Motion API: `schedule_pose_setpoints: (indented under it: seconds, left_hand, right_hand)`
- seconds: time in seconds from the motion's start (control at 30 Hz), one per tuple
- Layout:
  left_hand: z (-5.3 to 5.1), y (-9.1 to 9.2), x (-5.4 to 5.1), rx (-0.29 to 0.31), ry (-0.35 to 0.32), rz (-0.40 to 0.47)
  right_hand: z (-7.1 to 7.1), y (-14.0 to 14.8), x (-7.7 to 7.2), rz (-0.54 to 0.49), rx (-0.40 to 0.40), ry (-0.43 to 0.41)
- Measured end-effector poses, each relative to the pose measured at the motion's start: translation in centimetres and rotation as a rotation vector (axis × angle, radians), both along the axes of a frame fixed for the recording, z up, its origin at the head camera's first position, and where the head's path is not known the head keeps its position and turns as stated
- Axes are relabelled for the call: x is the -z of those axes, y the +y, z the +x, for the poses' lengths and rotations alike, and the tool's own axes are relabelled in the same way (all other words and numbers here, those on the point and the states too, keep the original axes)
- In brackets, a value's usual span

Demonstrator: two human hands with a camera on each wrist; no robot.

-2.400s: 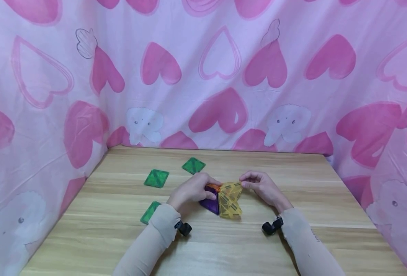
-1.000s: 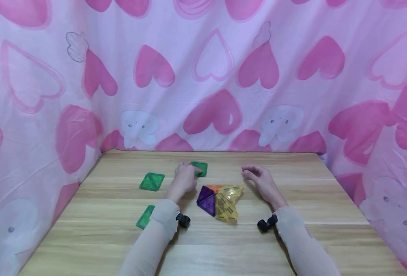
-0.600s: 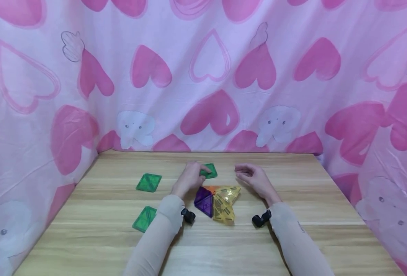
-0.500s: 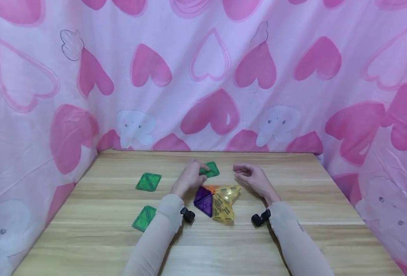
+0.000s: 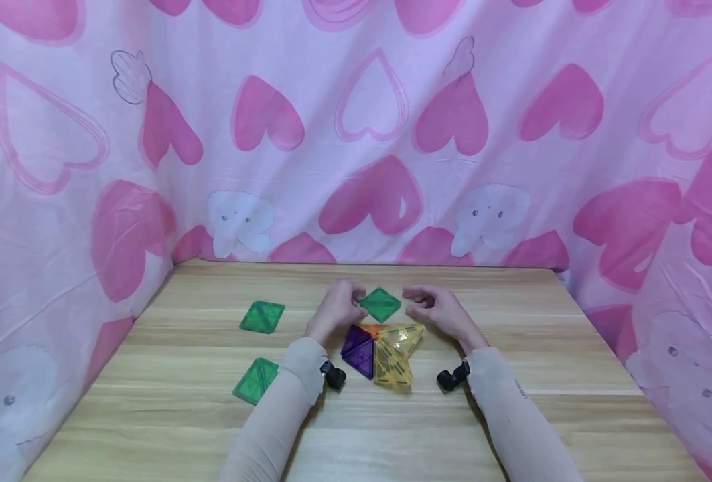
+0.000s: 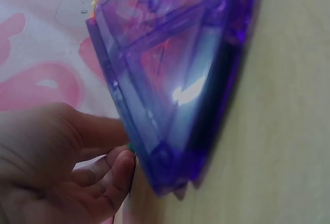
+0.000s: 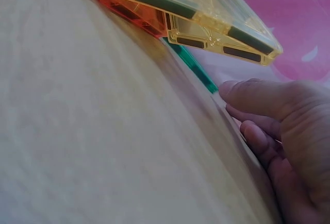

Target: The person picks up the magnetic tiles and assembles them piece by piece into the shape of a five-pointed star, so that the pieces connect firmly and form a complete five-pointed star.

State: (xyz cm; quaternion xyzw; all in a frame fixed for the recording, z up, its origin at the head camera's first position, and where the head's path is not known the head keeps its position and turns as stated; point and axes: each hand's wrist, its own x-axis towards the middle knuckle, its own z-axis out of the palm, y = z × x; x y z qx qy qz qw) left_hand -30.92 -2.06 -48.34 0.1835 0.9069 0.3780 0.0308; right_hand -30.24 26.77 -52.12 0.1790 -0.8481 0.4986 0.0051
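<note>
Beyond the purple block [image 5: 358,353] and a little to its right, the green tile [image 5: 381,304] seems to lie flat on the table [image 5: 362,435], its near corner close to the orange piece [image 5: 370,329] at the block's far side. It looks like thin, stiff, clear plastic, so it should feel light and slide easily; its smooth face may be slippery, and the dark band across its middle could be a seam that folds or parts if only one half is lifted. The two outer corners, left and right, look the surest hold, leaving the near corner free. The left hand [image 5: 337,310], just beyond the purple block, has bent fingers around the left corner; whether they pinch or merely touch it, I cannot tell. The right hand [image 5: 439,312], farther right of the block beyond the yellow piece [image 5: 394,365], is loosely bent, fingertips very near the right corner, apparently gripping nothing.
</note>
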Motion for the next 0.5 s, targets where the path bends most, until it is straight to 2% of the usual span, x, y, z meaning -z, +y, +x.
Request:
schedule_pose_setpoints:
  seconds: [0.03, 0.07, 0.17, 0.27, 0.3, 0.5]
  left_hand:
    - [0.0, 0.0, 0.0, 0.002, -0.003, 0.004]
    - [-0.6, -0.1, 0.9, 0.014, 0.005, 0.008]
    - [-0.7, -0.1, 1.1, 0.022, -0.005, 0.016]
    - [-0.6, -0.1, 1.0, 0.02, -0.015, 0.015]
    - [0.1, 0.0, 0.1, 0.012, -0.024, 0.009]
    - [0.4, 0.3, 0.3, 0.016, -0.023, 0.024]
  right_hand:
    - [0.0, -0.1, 0.0, -0.004, -0.007, 0.001]
    - [0.0, -0.2, 0.0, -0.006, -0.009, -0.002]
    - [0.1, -0.4, 0.0, -0.004, -0.014, -0.003]
    - [0.1, -0.8, 0.0, 0.003, -0.011, -0.011]
    - [0.1, -0.9, 0.0, 0.006, -0.008, -0.011]
    - [0.3, -1.4, -0.1, -0.01, 0.004, -0.02]
